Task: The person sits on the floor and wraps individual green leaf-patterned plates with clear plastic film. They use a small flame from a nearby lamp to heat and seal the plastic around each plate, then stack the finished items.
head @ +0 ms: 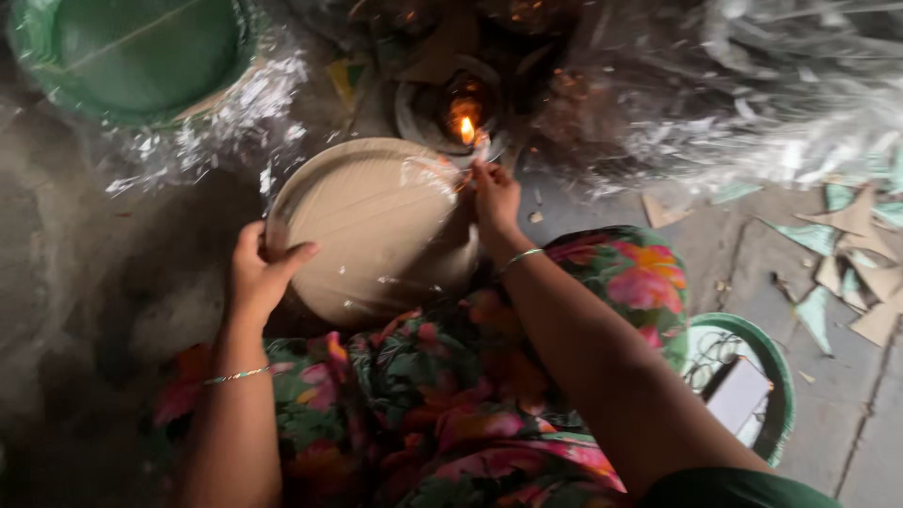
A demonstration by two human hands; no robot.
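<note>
On the lap, over a floral cloth [442, 404]:

A: What sits there?

B: One stack of round brown plates [372, 221] wrapped in clear film, tilted on edge toward the camera.

A: Left hand [259, 273]?

B: Fingers curled over the stack's left rim, thumb on the face. Grasping it.

A: Right hand [494, 198]?

B: At the stack's upper right edge, fingertips pinching the film beside a small flame [467, 127] in a dark holder.

A: Surroundings?

B: A wrapped green plate stack [132, 56] far left; loose clear film [715, 85] heaped at right; cardboard scraps [856, 263] on the floor; a green tray [776, 376] near the right elbow.
</note>
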